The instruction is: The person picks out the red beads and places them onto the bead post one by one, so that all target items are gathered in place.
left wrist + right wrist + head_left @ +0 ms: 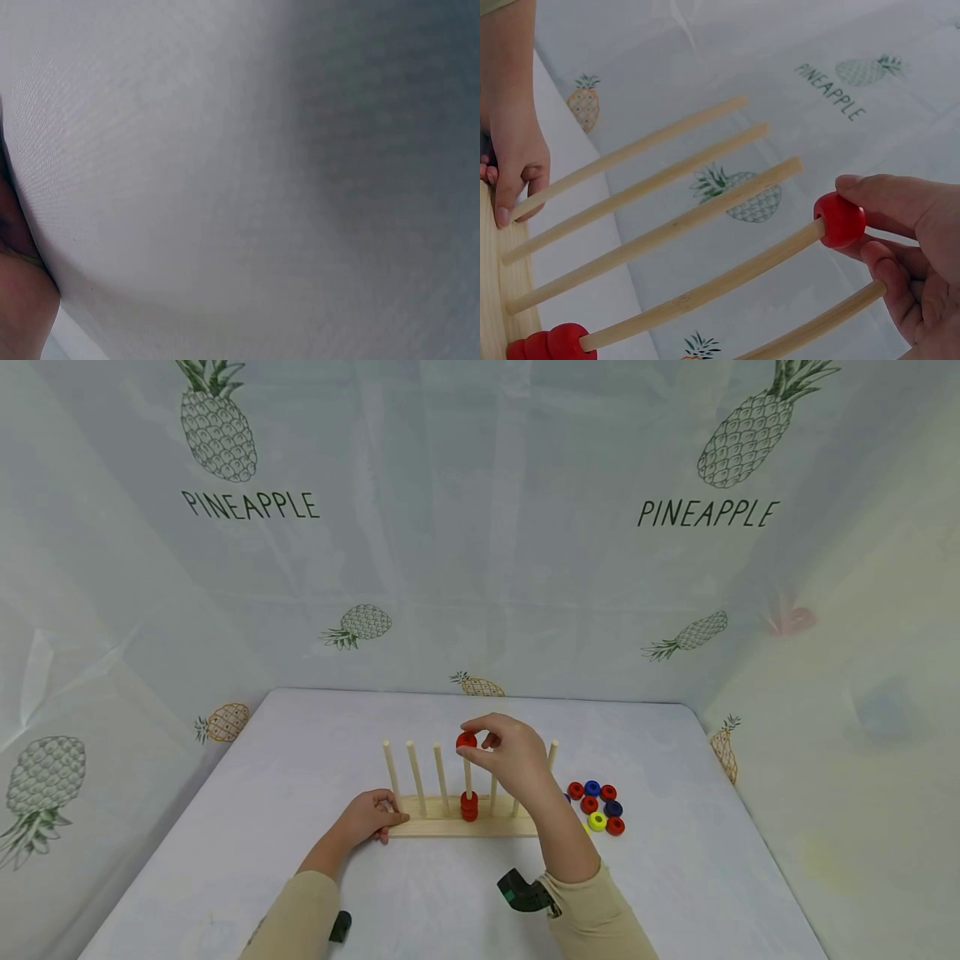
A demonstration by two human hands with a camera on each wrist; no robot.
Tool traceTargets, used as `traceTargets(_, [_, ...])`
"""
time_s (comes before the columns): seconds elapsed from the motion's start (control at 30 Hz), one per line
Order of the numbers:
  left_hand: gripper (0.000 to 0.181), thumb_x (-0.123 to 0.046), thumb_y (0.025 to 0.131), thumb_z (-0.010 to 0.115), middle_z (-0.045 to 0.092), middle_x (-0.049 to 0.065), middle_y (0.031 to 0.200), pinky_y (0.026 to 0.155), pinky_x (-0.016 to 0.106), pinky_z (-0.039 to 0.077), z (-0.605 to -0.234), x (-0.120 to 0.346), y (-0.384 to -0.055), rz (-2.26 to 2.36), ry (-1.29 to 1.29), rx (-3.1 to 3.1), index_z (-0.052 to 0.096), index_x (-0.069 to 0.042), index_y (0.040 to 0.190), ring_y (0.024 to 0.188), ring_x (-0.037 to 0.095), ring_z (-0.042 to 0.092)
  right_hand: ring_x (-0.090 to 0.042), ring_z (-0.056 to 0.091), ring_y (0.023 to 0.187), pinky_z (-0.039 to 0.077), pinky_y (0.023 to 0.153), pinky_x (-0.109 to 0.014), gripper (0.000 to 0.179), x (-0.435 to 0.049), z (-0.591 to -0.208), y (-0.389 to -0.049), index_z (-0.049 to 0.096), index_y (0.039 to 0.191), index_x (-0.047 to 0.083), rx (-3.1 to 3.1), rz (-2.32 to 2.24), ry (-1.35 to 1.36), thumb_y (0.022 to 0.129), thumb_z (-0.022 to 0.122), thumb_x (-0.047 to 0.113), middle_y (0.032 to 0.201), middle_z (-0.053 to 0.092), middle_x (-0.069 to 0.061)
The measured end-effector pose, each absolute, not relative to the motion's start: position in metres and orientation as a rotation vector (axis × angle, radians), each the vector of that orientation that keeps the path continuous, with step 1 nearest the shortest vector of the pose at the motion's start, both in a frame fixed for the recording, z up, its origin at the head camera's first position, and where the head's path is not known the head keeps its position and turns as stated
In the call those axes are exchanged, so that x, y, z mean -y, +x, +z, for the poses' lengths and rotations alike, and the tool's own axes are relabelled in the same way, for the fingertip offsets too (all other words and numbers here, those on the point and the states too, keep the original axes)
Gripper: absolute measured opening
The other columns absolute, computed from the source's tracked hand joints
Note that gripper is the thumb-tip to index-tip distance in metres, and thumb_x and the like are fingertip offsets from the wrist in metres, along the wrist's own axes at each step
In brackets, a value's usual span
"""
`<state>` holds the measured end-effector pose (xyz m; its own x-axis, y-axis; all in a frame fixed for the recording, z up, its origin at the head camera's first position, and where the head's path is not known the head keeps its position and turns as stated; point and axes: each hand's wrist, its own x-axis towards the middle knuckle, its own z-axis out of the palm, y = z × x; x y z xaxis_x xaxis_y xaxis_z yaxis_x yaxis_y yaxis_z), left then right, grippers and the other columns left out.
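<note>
The threading work seemed to me only partly done. With my right hand I pinched a red bead between thumb and finger, the other fingers being bent inward, and its hole appeared to sit just on the tip of the fourth peg, counted from the left. At the foot of this peg stood a stack of three red beads, so the held one was not yet down on them. The three pegs on the left were bare, and on those to the right I could see no bead, although my hand hid part of them. My left hand gripped the left end of the wooden stand, the thumb lying on top of its base. To the right of the stand, on the white table, lay loose beads in red, blue and yellow, which I judged to be what was left. My right forearm covered the right end of the stand and some of these beads, so I could not count them. Farther away hung a pale curtain with pineapples.
</note>
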<state>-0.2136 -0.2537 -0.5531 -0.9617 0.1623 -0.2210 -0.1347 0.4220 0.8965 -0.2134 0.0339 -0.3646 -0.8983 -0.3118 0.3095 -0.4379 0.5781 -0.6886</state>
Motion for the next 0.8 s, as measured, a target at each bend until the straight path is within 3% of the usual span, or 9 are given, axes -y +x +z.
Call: traceTargets(0.8, [0.026,-0.024,0.086,0.078,0.056,0.003,0.051,0.044,0.023,0.040,-0.5503,0.2523,-0.2122,1.545,0.035,-2.414,0.061,-0.004,0.090,0.043,0.014,0.056,-0.015,0.057,0.083,0.045,0.071,-0.032,0.023,-0.0346,-0.3627,-0.2139,0.074,0.106,0.021,2.723,1.198,0.652,0.083,0.080,0.025,0.101,0.067,0.010])
